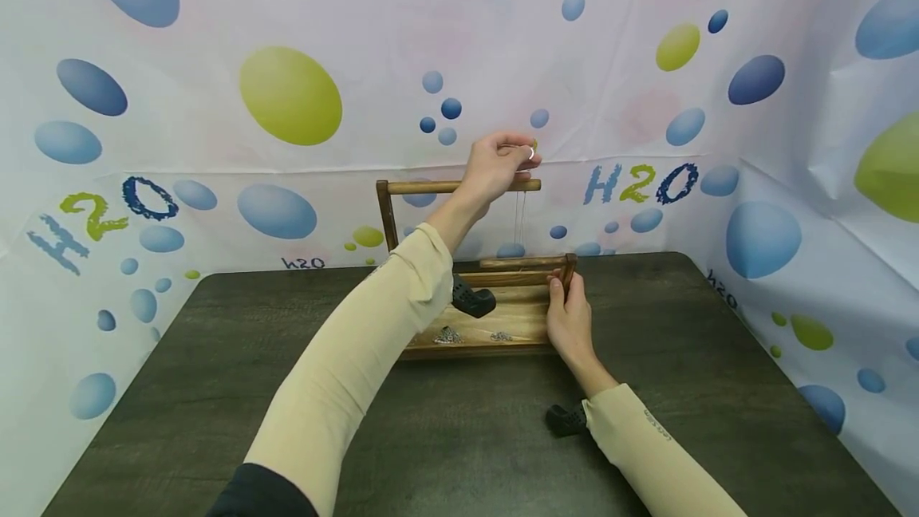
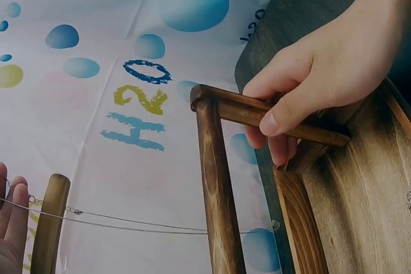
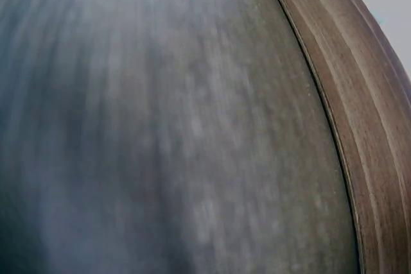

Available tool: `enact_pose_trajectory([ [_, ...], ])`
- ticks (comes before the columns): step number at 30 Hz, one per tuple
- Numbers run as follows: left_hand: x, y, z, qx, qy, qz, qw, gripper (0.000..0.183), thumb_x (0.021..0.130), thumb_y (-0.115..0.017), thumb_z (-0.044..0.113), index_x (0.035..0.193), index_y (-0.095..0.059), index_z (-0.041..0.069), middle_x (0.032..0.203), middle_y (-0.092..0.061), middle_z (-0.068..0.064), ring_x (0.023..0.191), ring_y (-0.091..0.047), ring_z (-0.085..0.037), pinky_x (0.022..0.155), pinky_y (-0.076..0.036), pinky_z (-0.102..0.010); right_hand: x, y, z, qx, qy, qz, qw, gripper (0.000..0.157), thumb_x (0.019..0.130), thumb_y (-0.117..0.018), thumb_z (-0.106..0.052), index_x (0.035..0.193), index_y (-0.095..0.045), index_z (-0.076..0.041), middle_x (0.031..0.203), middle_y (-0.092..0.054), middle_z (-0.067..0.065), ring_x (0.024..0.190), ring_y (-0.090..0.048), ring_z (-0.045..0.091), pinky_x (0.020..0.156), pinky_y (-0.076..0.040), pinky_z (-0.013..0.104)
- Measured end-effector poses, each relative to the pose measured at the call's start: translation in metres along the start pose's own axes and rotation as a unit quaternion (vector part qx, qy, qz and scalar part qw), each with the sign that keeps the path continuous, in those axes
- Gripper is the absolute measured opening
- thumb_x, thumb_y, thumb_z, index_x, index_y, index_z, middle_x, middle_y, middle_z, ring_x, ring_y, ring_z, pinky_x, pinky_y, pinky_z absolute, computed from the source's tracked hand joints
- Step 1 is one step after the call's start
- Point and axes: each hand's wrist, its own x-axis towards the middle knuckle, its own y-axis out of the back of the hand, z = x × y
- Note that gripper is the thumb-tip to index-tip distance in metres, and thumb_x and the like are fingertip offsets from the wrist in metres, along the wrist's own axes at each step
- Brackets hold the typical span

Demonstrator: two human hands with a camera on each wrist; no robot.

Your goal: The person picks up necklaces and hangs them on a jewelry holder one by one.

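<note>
Raised above the upper bar (image 1: pixel 427 187) of a wooden jewelry stand, my left hand (image 1: pixel 495 166) pinches the end of a thin necklace (image 2: pixel 141 221). A small white curved piece (image 1: pixel 531 153) shows at its fingertips. The two strands of the necklace hang below the bar's free end, with a clasp (image 2: pixel 77 212) near the hand and a tiny clear pendant (image 2: pixel 276 224) at the bottom. My right hand (image 1: pixel 572 321) grips the short upright (image 2: pixel 247 110) that bears the stand's lower bar (image 1: pixel 520 262). The right wrist view shows neither hand.
Small silvery piles, apparently chains (image 1: pixel 448 335), lie in the stand's shallow wooden tray (image 1: pixel 520 317). The stand's tall post (image 1: pixel 388 218) rises at the left. A dark wood-grain table (image 1: pixel 467 437) reaches back to a printed backdrop (image 1: pixel 402 62).
</note>
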Motion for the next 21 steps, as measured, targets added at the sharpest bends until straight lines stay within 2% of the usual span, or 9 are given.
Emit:
enact_pose_trajectory([
  [11,-0.004,0.016,0.001,-0.005,-0.007,0.009,0.9999,0.021,0.103,-0.057,0.006,0.12,-0.065,-0.004,0.103,-0.073,-0.015,0.108,-0.068,-0.034,0.082,-0.059,-0.031,-0.001,0.001,-0.002,0.001,-0.001,0.003,1.0,0.033,0.11,-0.042,-0.026,0.131,-0.051,-0.002,0.126,-0.06,0.023,0.116,-0.057,0.038,0.096,-0.044,0.054],
  [21,-0.008,0.038,0.001,-0.011,-0.002,0.018,0.9998,0.026,0.104,-0.057,0.007,0.126,-0.061,-0.006,0.106,-0.072,-0.016,0.107,-0.069,-0.032,0.085,-0.058,-0.031,-0.002,0.002,-0.003,0.003,-0.008,-0.002,1.0,0.036,0.11,-0.041,-0.027,0.134,-0.05,-0.001,0.129,-0.06,0.021,0.119,-0.057,0.037,0.098,-0.044,0.054],
])
